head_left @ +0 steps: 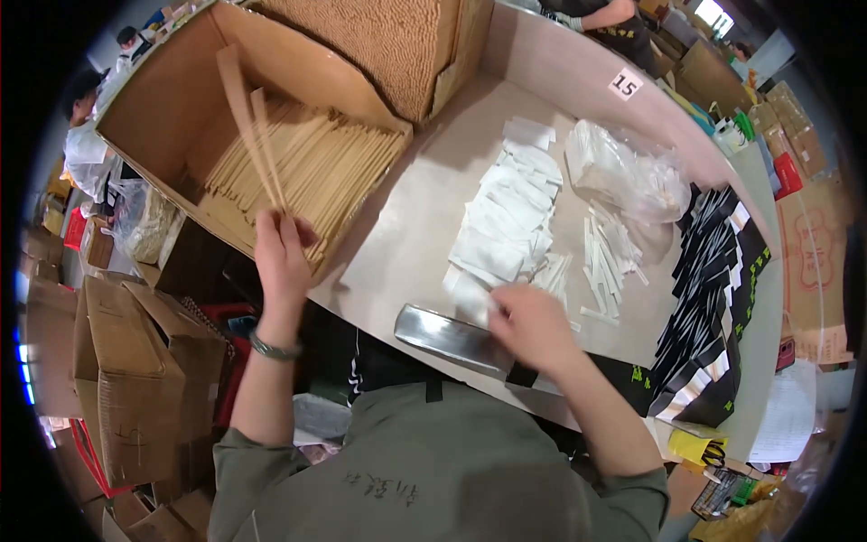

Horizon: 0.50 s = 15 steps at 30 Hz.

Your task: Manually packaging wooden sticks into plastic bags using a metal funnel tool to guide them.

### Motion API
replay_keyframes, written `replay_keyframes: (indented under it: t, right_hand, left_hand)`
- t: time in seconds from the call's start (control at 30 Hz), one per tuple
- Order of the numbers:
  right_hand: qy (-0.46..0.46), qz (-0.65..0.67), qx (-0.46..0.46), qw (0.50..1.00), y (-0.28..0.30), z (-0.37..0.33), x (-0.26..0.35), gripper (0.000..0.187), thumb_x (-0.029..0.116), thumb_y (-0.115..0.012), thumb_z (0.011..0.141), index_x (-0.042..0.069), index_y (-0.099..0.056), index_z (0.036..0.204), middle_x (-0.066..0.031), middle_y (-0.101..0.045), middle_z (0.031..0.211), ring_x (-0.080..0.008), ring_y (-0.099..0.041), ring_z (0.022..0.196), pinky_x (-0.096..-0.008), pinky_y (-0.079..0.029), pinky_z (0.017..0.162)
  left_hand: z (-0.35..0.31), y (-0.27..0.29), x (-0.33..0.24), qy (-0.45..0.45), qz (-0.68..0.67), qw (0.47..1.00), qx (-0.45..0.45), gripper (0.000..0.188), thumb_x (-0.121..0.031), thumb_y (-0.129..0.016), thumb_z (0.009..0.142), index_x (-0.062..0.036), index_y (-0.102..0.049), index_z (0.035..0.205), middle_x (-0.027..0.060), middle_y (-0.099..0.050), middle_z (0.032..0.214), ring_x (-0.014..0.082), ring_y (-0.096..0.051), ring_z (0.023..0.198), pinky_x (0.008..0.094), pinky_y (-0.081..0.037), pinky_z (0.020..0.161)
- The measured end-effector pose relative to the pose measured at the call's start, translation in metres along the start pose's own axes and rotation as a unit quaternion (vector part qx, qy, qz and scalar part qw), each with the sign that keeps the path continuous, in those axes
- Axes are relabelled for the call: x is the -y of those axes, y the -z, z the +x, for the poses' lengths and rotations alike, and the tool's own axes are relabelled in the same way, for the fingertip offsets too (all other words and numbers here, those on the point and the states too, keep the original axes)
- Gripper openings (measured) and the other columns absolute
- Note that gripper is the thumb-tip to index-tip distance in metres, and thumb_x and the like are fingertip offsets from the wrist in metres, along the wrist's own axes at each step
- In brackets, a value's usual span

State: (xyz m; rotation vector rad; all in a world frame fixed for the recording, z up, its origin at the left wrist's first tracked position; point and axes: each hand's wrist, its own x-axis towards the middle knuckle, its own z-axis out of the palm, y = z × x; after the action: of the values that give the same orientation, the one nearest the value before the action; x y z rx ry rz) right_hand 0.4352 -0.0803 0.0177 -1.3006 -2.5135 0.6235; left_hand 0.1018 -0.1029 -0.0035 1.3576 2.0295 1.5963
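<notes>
My left hand (282, 253) is closed on a pair of chopsticks (257, 135), pale and blurred, which slant up from my fingers over an open cardboard box. Inside that box lies a layer of wooden chopsticks (307, 158). My right hand (535, 327), fingers curled together, is over the right end of a shiny metal trough (447, 334) at the table's near edge. Whatever its fingertips pinch, if anything, is hidden. Just beyond them spreads an overlapping row of flat white packets (510, 212). Slim white packets (607, 262) lie to their right.
The cardboard box (167, 99) fills the left side. Behind it a second box holds densely packed stick ends (361, 45). A clear plastic bag (632, 172) and stacked black printed sleeves (700, 298) lie right, inside the raised table rim (578, 68). Empty cartons (135, 379) stand lower left.
</notes>
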Motion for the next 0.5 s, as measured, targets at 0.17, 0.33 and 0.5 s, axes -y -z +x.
replay_keyframes:
  t: [0.17, 0.33, 0.5]
  right_hand:
    - [0.037, 0.009, 0.012, 0.999, -0.031, -0.04, 0.007, 0.006, 0.011, -0.067, 0.079, 0.008, -0.062, 0.082, -0.0105, -0.058, 0.076, -0.0322, -0.061, 0.077, -0.0435, -0.05, 0.068]
    - [0.027, 0.082, -0.034, 0.996, -0.046, -0.044, 0.008, 0.007, 0.012, -0.067, 0.081, 0.007, -0.063, 0.083, -0.0104, -0.059, 0.079, -0.0308, -0.061, 0.078, -0.042, -0.05, 0.068]
    - [0.069, -0.007, -0.131, 0.989, -0.025, -0.068, -0.003, 0.027, 0.018, -0.08, 0.072, 0.006, -0.06, 0.085, -0.0122, -0.062, 0.102, -0.0318, -0.06, 0.095, -0.0409, -0.048, 0.081]
  left_hand:
    - [-0.107, -0.04, 0.019, 0.121, -0.148, 0.97, 0.152, 0.02, -0.019, -0.05, 0.105, -0.0015, -0.058, 0.11, -0.0022, -0.055, 0.078, 0.0049, -0.049, 0.069, 0.0198, -0.041, 0.062]
    - [-0.097, -0.031, 0.008, 0.211, -0.252, 0.891, 0.313, 0.023, -0.017, -0.06, 0.1, 0.0002, -0.069, 0.111, -0.0023, -0.061, 0.083, 0.0053, -0.051, 0.072, 0.0194, -0.042, 0.066]
    - [-0.064, 0.009, -0.002, 0.188, -0.197, 0.835, 0.478, 0.014, -0.006, -0.068, 0.091, 0.0025, -0.073, 0.101, 0.0028, -0.067, 0.084, 0.01, -0.06, 0.077, 0.0228, -0.048, 0.07]
